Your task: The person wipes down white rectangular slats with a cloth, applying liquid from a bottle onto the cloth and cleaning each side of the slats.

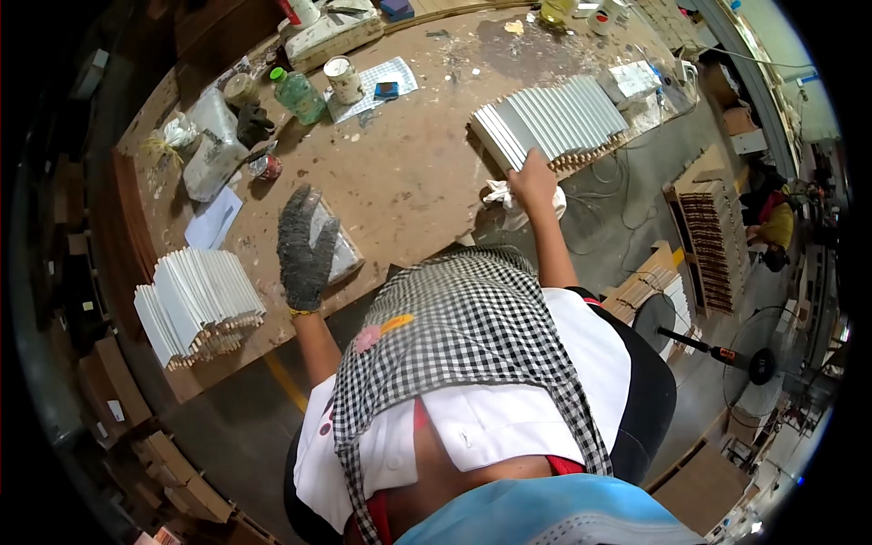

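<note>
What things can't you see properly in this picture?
In the head view:
Left hand: fingers covered by a grey glove.
Pale block: partly hidden by that glove.
Right hand: too small to tell whether its fingers grip the white strips.
Red-and-white container: cut off by the upper edge.
Distant person: too small to make out.
</note>
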Motion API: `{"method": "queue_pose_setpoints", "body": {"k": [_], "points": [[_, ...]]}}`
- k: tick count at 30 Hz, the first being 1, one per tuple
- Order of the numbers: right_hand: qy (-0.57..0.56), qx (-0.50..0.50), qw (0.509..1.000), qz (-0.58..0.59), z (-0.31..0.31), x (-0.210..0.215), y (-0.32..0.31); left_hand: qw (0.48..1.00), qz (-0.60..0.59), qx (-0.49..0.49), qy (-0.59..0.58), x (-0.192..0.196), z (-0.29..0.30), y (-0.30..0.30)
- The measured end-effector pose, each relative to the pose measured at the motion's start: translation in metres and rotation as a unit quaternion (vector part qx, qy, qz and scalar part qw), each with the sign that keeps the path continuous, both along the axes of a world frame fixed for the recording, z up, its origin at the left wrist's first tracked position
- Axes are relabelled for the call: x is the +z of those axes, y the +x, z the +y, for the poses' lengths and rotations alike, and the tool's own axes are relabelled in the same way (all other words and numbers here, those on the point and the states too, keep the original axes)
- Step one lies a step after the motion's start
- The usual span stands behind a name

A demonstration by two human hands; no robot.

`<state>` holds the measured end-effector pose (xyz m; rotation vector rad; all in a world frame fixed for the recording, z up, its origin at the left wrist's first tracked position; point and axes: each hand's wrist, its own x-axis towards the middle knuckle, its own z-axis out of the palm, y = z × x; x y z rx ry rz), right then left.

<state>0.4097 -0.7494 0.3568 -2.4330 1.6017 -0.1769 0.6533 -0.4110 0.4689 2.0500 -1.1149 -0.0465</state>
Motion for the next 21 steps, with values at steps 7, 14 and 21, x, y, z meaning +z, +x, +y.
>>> {"method": "queue_pose_setpoints", "body": {"k": [7, 14, 21], "points": [[0.573, -0.063, 0.742, -0.343, 0.006, -0.03, 0.018, 0.998, 0.041, 0.047, 0.004, -0.029, 0.027, -0.012], [0.546, -0.03, 0.781, -0.301, 0.062, -0.052, 0.059, 0.997, 0.051, 0.051, 0.009, -0.055, 0.039, -0.034], [0.193, 0.147, 0.969, -0.044, 0.019, 0.012, 0.049, 0.994, 0.052, 0.083, 0.038, -0.063, 0.041, -0.047]]}}
